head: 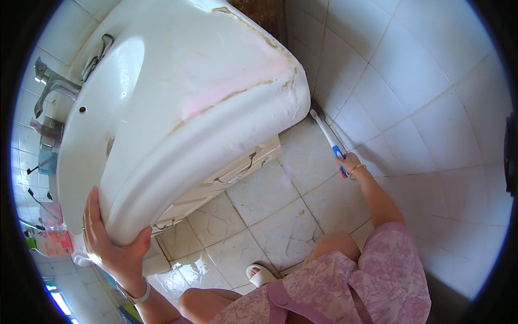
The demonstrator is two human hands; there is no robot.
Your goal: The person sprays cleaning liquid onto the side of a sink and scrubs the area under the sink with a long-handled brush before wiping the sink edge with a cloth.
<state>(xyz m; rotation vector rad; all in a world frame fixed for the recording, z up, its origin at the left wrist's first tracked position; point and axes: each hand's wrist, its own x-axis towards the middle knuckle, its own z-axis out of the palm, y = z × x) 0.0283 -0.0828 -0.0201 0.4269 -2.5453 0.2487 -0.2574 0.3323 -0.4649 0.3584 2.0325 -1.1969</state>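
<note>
My right hand (349,165) grips the blue handle of a long white brush (326,129). The brush head touches or nearly touches the base of the wall, in the corner below the sink's right end. With the fingers on top and the thumb at the front edge, my left hand (115,239) holds the rim of the white ceramic washbasin (170,93). Brown stains and chipped patches run along the basin's front edge, with a pinkish film beside them. Under the basin is a cream cabinet (218,182) with metal handles.
White wall tiles (404,81) rise close on the right. Marbled tiles (279,227) cover the floor, which looks wet at lower left. A metal faucet (56,87), toothbrush cups (47,160) and a pink-labelled bottle (52,243) stand along the basin's back. A white slipper (261,276) is on my foot.
</note>
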